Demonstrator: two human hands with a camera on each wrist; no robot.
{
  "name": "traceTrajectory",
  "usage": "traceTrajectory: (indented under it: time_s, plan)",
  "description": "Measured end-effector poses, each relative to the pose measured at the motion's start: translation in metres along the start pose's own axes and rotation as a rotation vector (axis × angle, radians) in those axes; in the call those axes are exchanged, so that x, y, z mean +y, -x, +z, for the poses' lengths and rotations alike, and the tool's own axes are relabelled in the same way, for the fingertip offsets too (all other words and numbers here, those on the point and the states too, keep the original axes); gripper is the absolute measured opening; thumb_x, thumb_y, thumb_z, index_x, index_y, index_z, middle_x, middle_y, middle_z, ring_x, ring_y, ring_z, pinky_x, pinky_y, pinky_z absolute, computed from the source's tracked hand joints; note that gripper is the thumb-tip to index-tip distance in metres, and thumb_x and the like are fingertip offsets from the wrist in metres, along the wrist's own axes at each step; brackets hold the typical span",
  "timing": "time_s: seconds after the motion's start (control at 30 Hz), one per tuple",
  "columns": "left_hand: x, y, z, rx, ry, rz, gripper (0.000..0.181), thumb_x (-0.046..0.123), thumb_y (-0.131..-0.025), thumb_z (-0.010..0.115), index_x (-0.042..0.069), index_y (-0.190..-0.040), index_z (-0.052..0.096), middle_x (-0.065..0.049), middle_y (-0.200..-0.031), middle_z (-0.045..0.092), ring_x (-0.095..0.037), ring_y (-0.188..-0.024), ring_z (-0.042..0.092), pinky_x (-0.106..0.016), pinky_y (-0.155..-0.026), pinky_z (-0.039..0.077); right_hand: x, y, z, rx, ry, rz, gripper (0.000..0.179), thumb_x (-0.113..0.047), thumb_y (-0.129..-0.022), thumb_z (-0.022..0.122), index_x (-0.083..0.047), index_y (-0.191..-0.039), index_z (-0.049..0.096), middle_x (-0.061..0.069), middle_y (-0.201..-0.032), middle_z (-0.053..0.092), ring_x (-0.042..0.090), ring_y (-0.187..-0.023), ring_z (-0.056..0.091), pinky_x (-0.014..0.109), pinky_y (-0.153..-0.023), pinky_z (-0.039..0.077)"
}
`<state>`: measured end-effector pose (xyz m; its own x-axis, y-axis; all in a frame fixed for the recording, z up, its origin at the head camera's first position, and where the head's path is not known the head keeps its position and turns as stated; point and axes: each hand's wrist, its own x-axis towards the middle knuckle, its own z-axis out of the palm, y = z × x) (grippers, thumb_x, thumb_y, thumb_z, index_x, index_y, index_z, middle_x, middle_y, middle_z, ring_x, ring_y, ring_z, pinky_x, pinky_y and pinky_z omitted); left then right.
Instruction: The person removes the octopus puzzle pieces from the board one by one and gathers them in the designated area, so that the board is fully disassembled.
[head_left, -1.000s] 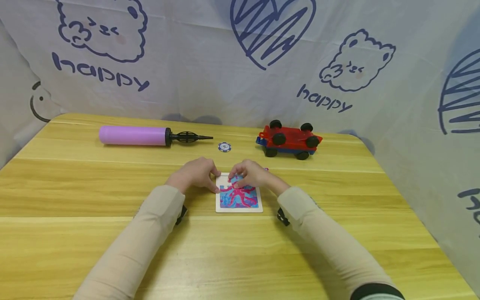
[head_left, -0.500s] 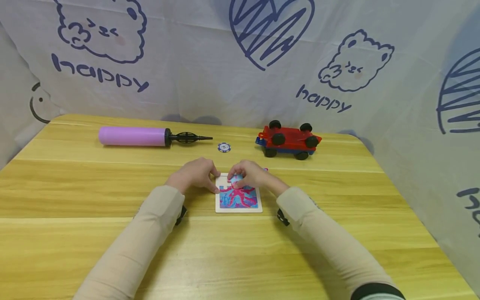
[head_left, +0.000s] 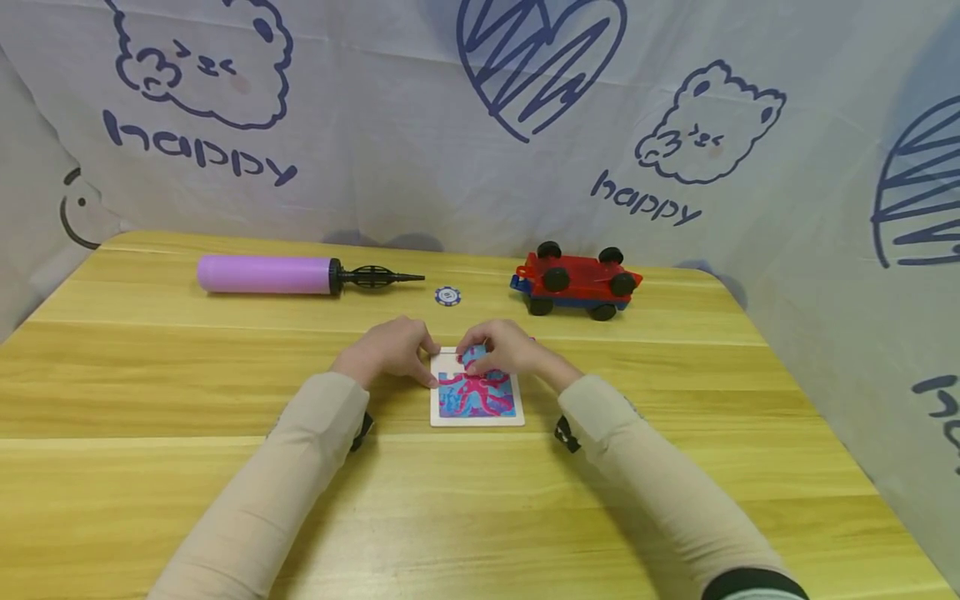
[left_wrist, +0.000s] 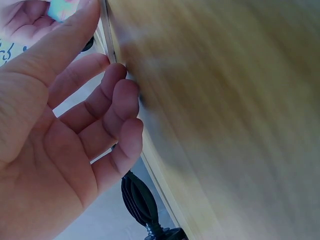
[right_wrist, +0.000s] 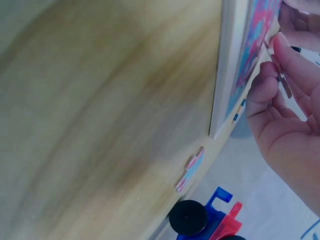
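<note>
A white-framed jigsaw puzzle board [head_left: 477, 421] lies on the table, its lower part filled with a pink octopus on blue. My left hand [head_left: 390, 347] rests at the board's left edge, thumb and forefinger spread along it and touching it; the other fingers bend loosely in the left wrist view. Between thumb and fingers, my right hand [head_left: 504, 346] pinches a puzzle piece [head_left: 474, 355] over the board's upper part. The right wrist view shows this piece edge-on and tilted. Another loose puzzle piece [right_wrist: 190, 170] lies beyond the board, mostly behind the right hand in the head view.
Along the back of the wooden table [head_left: 480, 508] lie a purple hand pump [head_left: 266, 275] with a black nozzle, a blue-and-white poker chip [head_left: 447, 296], and red and blue toy car bases [head_left: 577, 279] with black wheels. A white printed cloth [head_left: 405, 125] hangs behind.
Both hands stay almost where they were. The pinched puzzle piece has shifted and tilted slightly in my right fingers.
</note>
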<state>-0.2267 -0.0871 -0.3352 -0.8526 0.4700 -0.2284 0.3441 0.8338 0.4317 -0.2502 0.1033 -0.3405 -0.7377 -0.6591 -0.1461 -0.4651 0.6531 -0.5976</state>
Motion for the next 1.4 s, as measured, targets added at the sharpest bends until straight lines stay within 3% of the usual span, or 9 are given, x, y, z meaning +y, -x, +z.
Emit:
traceTrajectory:
  time_s: [0.2, 0.47, 0.6, 0.83, 1.13, 1.4]
  plan:
    - [0.0, 0.0, 0.001, -0.002, 0.01, -0.002, 0.055, 0.032, -0.068, 0.077, 0.006, -0.114, 0.061, -0.009, -0.116, 0.058, -0.016, -0.074, 0.044, -0.03, -0.069, 0.039, 0.002, 0.006, -0.007, 0.042, -0.1, 0.01, 0.026, -0.007, -0.078, 0.069, -0.003, -0.103, 0.065, 0.005, -0.102, 0.063, 0.018, -0.094, 0.051, 0.029, -0.082, 0.04]
    - [0.0, 0.001, 0.0, -0.004, 0.009, -0.007, 0.055, 0.032, -0.068, 0.077, 0.006, -0.114, 0.061, -0.008, -0.116, 0.058, -0.016, -0.073, 0.043, -0.03, -0.068, 0.038, 0.009, 0.014, -0.013, 0.082, -0.223, 0.092, 0.039, -0.009, -0.074, 0.072, 0.0, -0.109, 0.056, 0.008, -0.085, 0.06, 0.016, -0.069, 0.051, 0.029, -0.064, 0.045]
    - [0.0, 0.001, 0.0, -0.002, 0.015, -0.006, 0.055, 0.032, -0.067, 0.077, 0.006, -0.114, 0.061, -0.007, -0.117, 0.058, -0.016, -0.073, 0.043, -0.03, -0.069, 0.038, 0.012, 0.02, -0.015, 0.101, -0.272, 0.114, 0.034, -0.006, -0.074, 0.072, 0.001, -0.103, 0.057, 0.007, -0.075, 0.06, 0.014, -0.056, 0.05, 0.028, -0.054, 0.046]
    - [0.0, 0.001, 0.001, 0.001, 0.018, -0.005, 0.055, 0.031, -0.067, 0.077, 0.006, -0.114, 0.061, -0.007, -0.119, 0.056, -0.016, -0.075, 0.044, -0.032, -0.073, 0.039, 0.021, 0.031, -0.019, 0.111, -0.349, 0.156, 0.028, -0.002, -0.076, 0.069, 0.004, -0.102, 0.059, 0.008, -0.064, 0.059, 0.014, -0.049, 0.05, 0.025, -0.051, 0.044]
    - [0.001, 0.001, 0.0, 0.001, 0.022, -0.005, 0.054, 0.031, -0.068, 0.077, 0.007, -0.113, 0.061, -0.007, -0.12, 0.056, -0.016, -0.077, 0.044, -0.032, -0.074, 0.039, 0.034, 0.045, -0.028, 0.137, -0.407, 0.149, 0.028, 0.001, -0.079, 0.065, 0.006, -0.106, 0.06, 0.011, -0.075, 0.064, 0.014, -0.052, 0.052, 0.024, -0.051, 0.045]
    - [0.0, 0.001, 0.0, 0.003, 0.015, 0.007, 0.053, 0.031, -0.068, 0.077, 0.006, -0.113, 0.061, -0.006, -0.118, 0.057, -0.017, -0.081, 0.045, -0.032, -0.075, 0.039, 0.046, 0.056, -0.036, 0.163, -0.453, 0.193, 0.029, -0.001, -0.084, 0.06, 0.006, -0.112, 0.058, 0.011, -0.079, 0.064, 0.016, -0.057, 0.053, 0.03, -0.056, 0.048]
